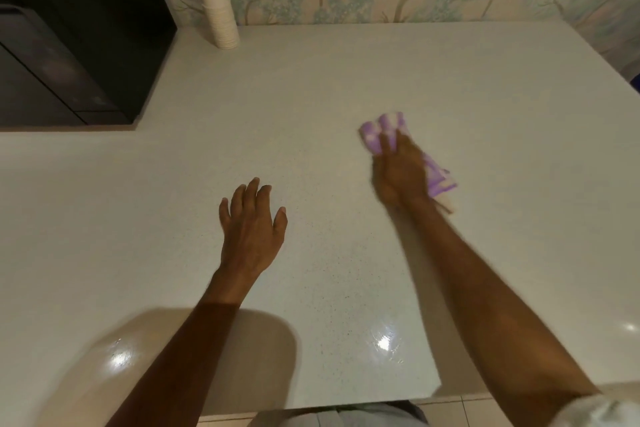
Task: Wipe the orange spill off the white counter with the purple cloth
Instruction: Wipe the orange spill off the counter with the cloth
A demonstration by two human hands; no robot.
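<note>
My right hand (pixel 398 173) presses down on the purple and white cloth (pixel 384 130), which lies bunched on the white counter (pixel 311 87) right of centre. The hand and cloth look blurred. One end of the cloth sticks out past my fingertips, and the other end trails out to the right of my wrist. My left hand (pixel 251 222) rests flat on the counter nearer to me, fingers spread, holding nothing. No orange spill shows on the counter surface.
A stack of white paper cups (pixel 218 7) stands at the back of the counter against the tree-patterned wall. A black appliance (pixel 69 45) fills the left back corner. The counter's front edge (pixel 346 406) runs close to my body.
</note>
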